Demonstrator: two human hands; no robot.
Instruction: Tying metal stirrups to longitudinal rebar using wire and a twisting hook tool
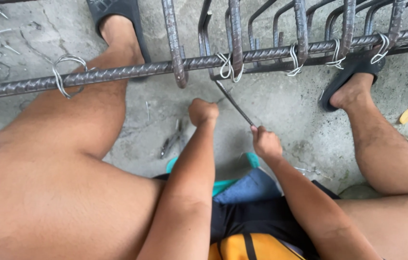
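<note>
While my right hand (266,143) grips the tie hook (235,103), my left hand (203,111) is clenched beside it; twisting wire at the rebar (131,71) above comes next, I judge.

The long rebar (131,71) crosses the view above both hands and blocks the way forward. Bent stirrups (235,38) hang from it close together, with narrow gaps between. Wire ties (226,66) stick out at the joints. Below the bar, the concrete floor (281,103) between the legs is open, except the pliers (171,140) near the left hand (203,111).
</note>
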